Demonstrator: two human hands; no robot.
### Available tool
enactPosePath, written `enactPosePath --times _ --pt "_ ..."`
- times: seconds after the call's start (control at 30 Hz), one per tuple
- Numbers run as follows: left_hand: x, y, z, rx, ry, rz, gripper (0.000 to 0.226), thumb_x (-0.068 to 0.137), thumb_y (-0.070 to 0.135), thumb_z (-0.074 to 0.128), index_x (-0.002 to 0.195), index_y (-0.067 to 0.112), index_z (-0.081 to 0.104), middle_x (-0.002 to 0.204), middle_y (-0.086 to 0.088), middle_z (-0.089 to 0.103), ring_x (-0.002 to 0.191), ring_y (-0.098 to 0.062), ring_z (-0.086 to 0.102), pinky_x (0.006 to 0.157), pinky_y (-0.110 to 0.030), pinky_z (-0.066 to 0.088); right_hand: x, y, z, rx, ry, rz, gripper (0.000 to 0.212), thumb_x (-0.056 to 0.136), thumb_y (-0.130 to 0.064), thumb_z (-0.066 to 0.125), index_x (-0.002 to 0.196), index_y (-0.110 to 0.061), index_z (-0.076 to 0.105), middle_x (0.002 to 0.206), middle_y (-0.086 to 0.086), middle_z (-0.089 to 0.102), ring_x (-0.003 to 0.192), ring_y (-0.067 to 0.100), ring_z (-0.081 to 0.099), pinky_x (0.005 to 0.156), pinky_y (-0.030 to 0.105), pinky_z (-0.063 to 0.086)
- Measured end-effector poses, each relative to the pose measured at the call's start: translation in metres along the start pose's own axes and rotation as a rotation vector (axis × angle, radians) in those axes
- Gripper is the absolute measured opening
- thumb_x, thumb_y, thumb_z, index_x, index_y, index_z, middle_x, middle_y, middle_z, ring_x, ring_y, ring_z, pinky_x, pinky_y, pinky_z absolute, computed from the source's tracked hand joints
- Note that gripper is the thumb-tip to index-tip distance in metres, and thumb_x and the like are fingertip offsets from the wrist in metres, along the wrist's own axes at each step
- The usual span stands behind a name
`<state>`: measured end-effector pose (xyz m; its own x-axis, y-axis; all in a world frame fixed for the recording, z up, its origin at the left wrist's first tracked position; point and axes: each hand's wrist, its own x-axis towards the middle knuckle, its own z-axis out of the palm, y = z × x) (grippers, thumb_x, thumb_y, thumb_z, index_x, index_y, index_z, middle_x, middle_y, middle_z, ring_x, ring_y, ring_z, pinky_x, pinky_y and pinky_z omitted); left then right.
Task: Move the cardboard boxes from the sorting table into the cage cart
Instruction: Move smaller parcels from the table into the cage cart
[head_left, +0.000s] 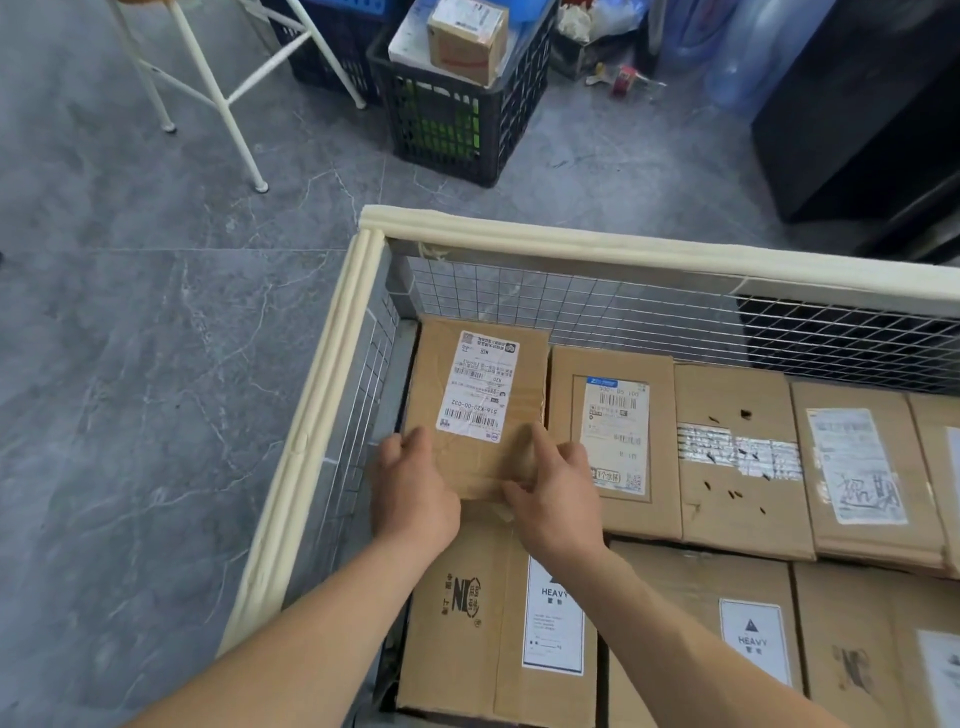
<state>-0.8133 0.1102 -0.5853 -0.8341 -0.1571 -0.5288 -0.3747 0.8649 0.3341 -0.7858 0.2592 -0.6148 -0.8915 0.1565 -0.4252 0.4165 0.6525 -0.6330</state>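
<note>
A cardboard box (483, 364) with a white shipping label lies flat in the far left corner of the cage cart (623, 249). My left hand (413, 493) grips its near left edge, fingers curled over the top. My right hand (553, 499) holds its near right corner, thumb against the near edge and fingers spread along the side. Several other cardboard boxes fill the cart: one with a blue-headed label (615, 441) directly to the right, and one marked HEAVY (498, 623) under my wrists.
The cart has wire mesh walls (571, 306) and a cream padded rim. On the grey tiled floor beyond stand a black plastic crate (457, 119) with a small box on top, white table legs (218, 93), and a black cabinet (857, 114).
</note>
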Motion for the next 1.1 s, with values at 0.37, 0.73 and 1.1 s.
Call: enactPosePath --times 0.37,0.73,1.1 --pt "-0.019 0.021 -0.031 0.377 -0.109 0.07 0.055 0.089 0.015 0.059 0.143 0.019 0.047 0.159 -0.003 0.017 0.139 -0.029 0.025 0.11 -0.039 0.039 0.001 -0.018 -0.037 -0.31 -0.282 -0.017 0.057 0.086 -0.034 0.069 0.136 -0.027 0.041 0.126 0.001 0.044 0.116 0.025 0.049 0.089 0.036 0.052" --pt "-0.094 0.08 -0.119 0.424 -0.146 0.447 0.075 0.1 0.039 0.053 0.161 0.02 0.012 0.169 -0.002 0.001 0.156 -0.026 -0.002 0.126 -0.046 0.012 -0.089 -0.053 -0.156 -0.199 0.004 -0.022 0.076 0.094 -0.041 0.062 0.159 -0.021 0.029 0.163 -0.004 0.032 0.148 0.017 0.032 0.117 0.032 0.035" --pt "-0.235 0.215 -0.227 0.524 0.036 1.069 0.08 0.097 0.056 0.05 0.158 0.019 0.016 0.169 -0.001 0.006 0.156 -0.025 -0.001 0.125 -0.048 0.011 -0.252 -0.107 -0.322 -0.247 0.456 0.076 0.079 0.092 -0.048 0.067 0.157 -0.017 0.033 0.16 0.0 0.037 0.147 0.016 0.032 0.117 0.027 0.026"
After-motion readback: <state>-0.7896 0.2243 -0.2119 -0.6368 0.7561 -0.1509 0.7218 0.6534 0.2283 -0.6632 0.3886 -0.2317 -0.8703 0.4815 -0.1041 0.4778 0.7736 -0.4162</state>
